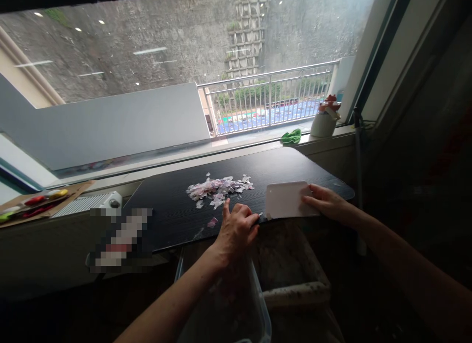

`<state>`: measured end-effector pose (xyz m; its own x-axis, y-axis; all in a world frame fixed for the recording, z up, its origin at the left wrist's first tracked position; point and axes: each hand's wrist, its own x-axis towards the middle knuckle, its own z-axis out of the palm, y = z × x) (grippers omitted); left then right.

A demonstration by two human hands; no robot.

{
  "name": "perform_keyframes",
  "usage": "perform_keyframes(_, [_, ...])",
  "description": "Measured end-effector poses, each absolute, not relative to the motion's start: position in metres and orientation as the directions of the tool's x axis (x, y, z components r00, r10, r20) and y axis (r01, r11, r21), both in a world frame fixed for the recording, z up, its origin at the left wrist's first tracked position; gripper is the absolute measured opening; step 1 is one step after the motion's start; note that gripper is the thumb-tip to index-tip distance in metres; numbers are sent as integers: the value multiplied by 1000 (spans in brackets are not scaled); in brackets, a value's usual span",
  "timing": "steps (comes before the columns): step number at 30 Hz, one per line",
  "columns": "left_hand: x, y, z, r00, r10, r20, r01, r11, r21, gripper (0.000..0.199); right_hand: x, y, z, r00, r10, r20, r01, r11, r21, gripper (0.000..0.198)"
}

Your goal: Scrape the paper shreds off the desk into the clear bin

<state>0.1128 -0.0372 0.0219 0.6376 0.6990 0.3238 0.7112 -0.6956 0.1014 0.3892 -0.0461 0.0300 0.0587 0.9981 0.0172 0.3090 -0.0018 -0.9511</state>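
Torn paper scraps [219, 186] lie heaped in the middle of the dark tabletop [280, 166]. In front of the heap, near the table's front edge, is my left hand [238, 230], palm down. One finger reaches out towards the heap, the middle fingers are bent, and the fingertips on the right point at a small scrap [261, 214]. My right hand [326, 201] grips a flat white plastic scraper [285, 200] with rounded corners, thumb on its face. The scraper's lower edge is at the table's front edge. A loose pinkish scrap [212, 222] rests left of my left hand.
Below the table edge stand a clear plastic bin [261, 299] and a pale-rimmed container [295, 291]. A green cloth [291, 136] and a white bottle with an orange top [324, 119] sit on the windowsill. Cardboard [79, 188] with colourful items lies at left, beside a radiator [88, 204].
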Motion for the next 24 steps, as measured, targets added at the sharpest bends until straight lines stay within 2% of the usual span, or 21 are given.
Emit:
perform_keyframes(4, [112,-39,20,649,687,326,700,-708,99,20,391,-42,28,8,999,49,326,44,-944,32])
perform_keyframes(8, [112,-39,17,622,702,347,711,-692,125,19,394,-28,20,52,992,118,352,92,-931,27])
perform_keyframes(15, [114,-38,15,602,707,372,722,-680,126,15,385,-19,16,-51,995,81,344,94,-934,26])
perform_keyframes(20, [116,-44,18,649,669,362,682,-723,112,16,387,-30,28,-119,991,62,337,99,-936,27])
perform_keyframes(24, [106,-51,24,690,614,384,630,-770,100,19,392,-43,43,-118,988,97,403,137,-905,24])
